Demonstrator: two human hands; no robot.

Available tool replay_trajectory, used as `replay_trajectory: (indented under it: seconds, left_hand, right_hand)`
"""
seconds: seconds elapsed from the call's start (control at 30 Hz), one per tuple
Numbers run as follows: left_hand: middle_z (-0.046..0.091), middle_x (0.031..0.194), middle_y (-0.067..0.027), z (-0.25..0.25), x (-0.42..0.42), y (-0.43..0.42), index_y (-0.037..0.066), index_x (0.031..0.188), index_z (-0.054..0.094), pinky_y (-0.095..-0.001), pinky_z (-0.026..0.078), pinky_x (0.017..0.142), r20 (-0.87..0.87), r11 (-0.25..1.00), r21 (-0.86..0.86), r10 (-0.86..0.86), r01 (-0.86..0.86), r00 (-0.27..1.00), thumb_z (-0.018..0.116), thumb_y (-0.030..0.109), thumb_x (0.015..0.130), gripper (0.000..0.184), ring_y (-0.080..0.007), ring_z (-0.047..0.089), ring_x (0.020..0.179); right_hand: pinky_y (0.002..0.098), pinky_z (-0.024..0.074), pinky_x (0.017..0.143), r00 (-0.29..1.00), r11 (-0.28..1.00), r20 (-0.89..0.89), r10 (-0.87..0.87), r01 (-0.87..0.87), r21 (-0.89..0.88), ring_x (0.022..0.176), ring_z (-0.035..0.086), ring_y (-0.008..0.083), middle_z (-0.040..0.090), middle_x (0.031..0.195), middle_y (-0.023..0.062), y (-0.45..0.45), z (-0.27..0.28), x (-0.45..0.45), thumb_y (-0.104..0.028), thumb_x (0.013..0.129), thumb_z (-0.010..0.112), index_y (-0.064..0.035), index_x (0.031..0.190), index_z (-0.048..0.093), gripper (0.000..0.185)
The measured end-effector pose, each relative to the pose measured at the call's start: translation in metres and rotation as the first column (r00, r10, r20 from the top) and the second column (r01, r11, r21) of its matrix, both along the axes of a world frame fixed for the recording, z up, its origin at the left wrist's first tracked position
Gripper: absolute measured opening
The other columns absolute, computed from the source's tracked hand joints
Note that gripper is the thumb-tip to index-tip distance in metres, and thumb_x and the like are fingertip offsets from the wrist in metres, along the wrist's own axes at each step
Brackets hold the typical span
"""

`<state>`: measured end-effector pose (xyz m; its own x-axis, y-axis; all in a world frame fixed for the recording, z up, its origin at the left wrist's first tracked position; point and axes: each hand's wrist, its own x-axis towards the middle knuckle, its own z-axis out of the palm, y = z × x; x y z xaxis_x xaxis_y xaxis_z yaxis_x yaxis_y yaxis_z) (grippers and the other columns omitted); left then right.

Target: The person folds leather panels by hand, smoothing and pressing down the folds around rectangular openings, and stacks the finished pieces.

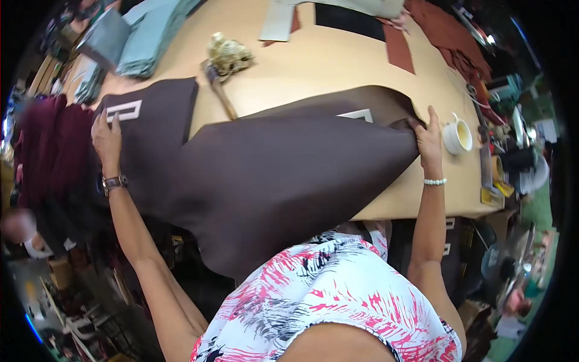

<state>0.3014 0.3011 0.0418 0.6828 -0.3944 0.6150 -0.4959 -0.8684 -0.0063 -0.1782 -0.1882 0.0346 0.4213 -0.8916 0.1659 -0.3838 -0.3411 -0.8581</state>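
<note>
A large dark brown leather piece (283, 160) spreads across the near half of the table and droops over its front edge. My right hand (429, 143) grips its raised right end between thumb and fingers. Beneath that end, a white rectangular patch (359, 114) shows partly. My left hand (107, 142) lies on a dark leather part (160, 108) at the left, fingers apart and reaching a white rectangular frame (124, 111). How the two leather parts join is unclear.
Beyond the leather, a hammer (220, 90) lies beside a crumpled yellowish bundle (228, 54). A white mug (457, 137) stands close to my right hand. Maroon cloth (54, 151) is piled at left, grey-green folded pieces (151, 39) at back left, rust-red material (449, 33) at back right.
</note>
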Motion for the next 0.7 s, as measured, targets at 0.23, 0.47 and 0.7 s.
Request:
replay_trajectory:
  seconds: [0.23, 0.47, 0.7]
  left_hand:
    - [0.054, 0.122, -0.0140, 0.035, -0.188, -0.228, 0.003, 0.120, 0.054, -0.0358, 0.034, 0.101, -0.335, 0.644, -0.289, -0.761, 0.708, 0.556, 0.053, 0.025, 0.091, 0.037, -0.0280, 0.047, 0.118]
    - [0.053, 0.124, -0.0131, -0.001, -0.255, -0.312, 0.006, 0.119, 0.055, -0.0480, 0.029, 0.101, -0.677, 0.503, -0.113, -0.670, 0.857, 0.304, 0.046, 0.039, 0.092, 0.043, -0.0281, 0.046, 0.118]
    - [0.058, 0.114, -0.0217, 0.002, -0.258, -0.347, -0.006, 0.111, 0.056, -0.0351, 0.040, 0.093, -0.725, 0.469, -0.270, -0.673, 0.841, 0.142, 0.041, 0.039, 0.094, 0.050, -0.0349, 0.054, 0.107]
  right_hand:
    - [0.0371, 0.0445, 0.087, 0.892, 0.910, -0.437, -0.119, -0.077, -0.406, 0.099, 0.060, 0.0350, 0.056, 0.111, 0.0306, -0.050, -0.022, -0.066, -0.017, 0.076, 0.070, 0.0048, 0.138, 0.020, 0.083]
    - [0.0259, 0.0478, 0.055, 0.930, 0.904, 0.209, -0.303, 0.212, 0.371, 0.064, 0.053, 0.0135, 0.055, 0.092, 0.0127, 0.053, 0.000, -0.093, -0.023, 0.082, 0.067, -0.0003, 0.141, -0.011, 0.101]
    - [0.0348, 0.0218, 0.107, 0.978, 0.982, 0.087, -0.189, 0.187, 0.036, 0.135, 0.017, 0.0288, 0.017, 0.145, 0.0232, 0.131, -0.017, -0.071, -0.009, 0.083, 0.063, 0.0025, 0.142, 0.002, 0.086]
